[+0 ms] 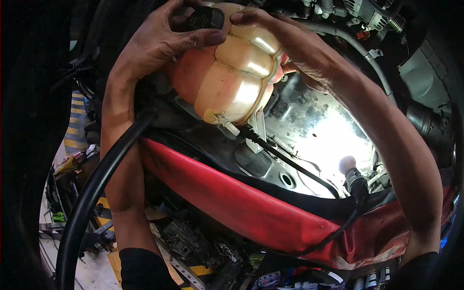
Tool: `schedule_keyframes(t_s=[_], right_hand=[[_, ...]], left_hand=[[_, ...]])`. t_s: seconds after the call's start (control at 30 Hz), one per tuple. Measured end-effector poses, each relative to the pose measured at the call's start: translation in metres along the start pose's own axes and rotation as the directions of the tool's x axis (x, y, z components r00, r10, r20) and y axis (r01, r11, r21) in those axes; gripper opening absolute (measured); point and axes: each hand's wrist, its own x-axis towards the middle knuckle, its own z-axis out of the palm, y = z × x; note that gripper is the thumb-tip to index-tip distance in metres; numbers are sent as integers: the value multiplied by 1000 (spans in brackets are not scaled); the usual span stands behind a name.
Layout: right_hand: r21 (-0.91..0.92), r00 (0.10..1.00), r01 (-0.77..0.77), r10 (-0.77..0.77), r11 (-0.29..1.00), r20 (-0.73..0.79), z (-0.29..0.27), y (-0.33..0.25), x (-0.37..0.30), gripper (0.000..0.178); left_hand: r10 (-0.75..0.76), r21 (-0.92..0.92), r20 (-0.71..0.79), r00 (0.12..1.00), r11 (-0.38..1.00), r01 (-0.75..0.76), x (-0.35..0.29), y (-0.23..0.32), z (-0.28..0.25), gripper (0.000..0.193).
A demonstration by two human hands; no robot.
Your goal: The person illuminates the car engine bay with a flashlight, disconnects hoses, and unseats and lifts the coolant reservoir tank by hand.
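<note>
A yellowed, ribbed coolant expansion tank (237, 79) with reddish patches sits at the upper middle of an engine bay. On top of it is a black screw cap (207, 19). My left hand (152, 41) curls round this cap from the left, its thumb along the near side. From the right, my right hand (295, 41) grips the tank, thumb on the top and fingers reaching down its right flank. A short pale outlet stub (227, 125) sticks out at the tank's lower end. Part of the tank lies hidden behind my hands.
A lit bulb (346, 164) on a taped cord glares over the bodywork. Red and black sheeting (232, 188) drapes the near edge. A thick black hose (96, 198) curves beside my left forearm, and a thin black hose (295, 164) runs below the tank. Assorted parts (186, 237) lie beneath.
</note>
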Motion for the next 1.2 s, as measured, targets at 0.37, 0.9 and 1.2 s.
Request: schedule_keyframes(t_s=[0.37, 0.9, 1.2], right_hand=[[15, 995, 90, -89, 996, -51, 8, 0, 2, 61], [-174, 972, 0, 41, 985, 233, -25, -41, -24, 100], [-203, 975, 159, -121, 966, 185, -22, -26, -38, 89]], left_hand=[[154, 256, -107, 982, 959, -123, 2, -17, 2, 59], [194, 280, -297, 935, 954, -109, 2, -23, 3, 53], [193, 392, -243, 951, 916, -86, -1, -29, -2, 60]])
